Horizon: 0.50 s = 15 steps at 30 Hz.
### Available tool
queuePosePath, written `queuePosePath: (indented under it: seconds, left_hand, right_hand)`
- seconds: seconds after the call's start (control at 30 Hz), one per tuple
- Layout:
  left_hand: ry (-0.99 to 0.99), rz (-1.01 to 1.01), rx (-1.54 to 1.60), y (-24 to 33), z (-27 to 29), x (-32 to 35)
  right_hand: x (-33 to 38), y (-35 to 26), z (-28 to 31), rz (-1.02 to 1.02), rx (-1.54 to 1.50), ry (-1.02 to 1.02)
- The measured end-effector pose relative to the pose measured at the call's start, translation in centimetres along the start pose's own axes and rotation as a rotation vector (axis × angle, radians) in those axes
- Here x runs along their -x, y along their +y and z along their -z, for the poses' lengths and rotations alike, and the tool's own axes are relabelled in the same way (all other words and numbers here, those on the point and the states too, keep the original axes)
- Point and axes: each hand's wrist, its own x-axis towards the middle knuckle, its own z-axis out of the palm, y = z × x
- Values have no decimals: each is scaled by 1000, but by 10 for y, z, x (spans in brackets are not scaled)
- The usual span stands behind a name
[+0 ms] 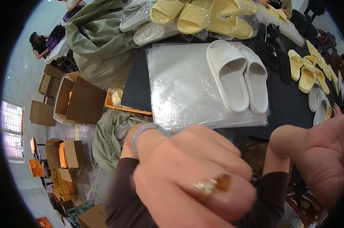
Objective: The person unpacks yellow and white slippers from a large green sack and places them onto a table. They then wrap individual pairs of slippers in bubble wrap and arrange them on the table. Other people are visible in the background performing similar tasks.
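Note:
Close to the camera, my left hand (194, 167) shows its back, with curled fingers, a pale bangle (143, 133) and a gold ring with a brown stone (213, 185). Whatever its fingers may hold is hidden. At the right edge my right hand (324, 159) is raised with the palm partly showing; its fingers run out of view. Beyond both hands, a pair of white slide sandals (232, 89) lies on a stack of clear plastic bags (179, 87). Neither hand touches the sandals.
Yellow slides in clear bags (196, 17) lie at the table's far side, beside a grey-green cloth (99, 45). Loose yellow slides (308, 78) line the black tabletop (136, 87) at right. Cardboard boxes (84, 100) and a yellow crate (63, 186) stand left. Other people are beyond.

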Motion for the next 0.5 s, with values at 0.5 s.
queuePosePath:
  seconds: [0.5]
  left_hand:
    - [-144, -33, 409, -23, -20, 4]
  right_hand:
    - [8, 3, -12, 45, -19, 6]
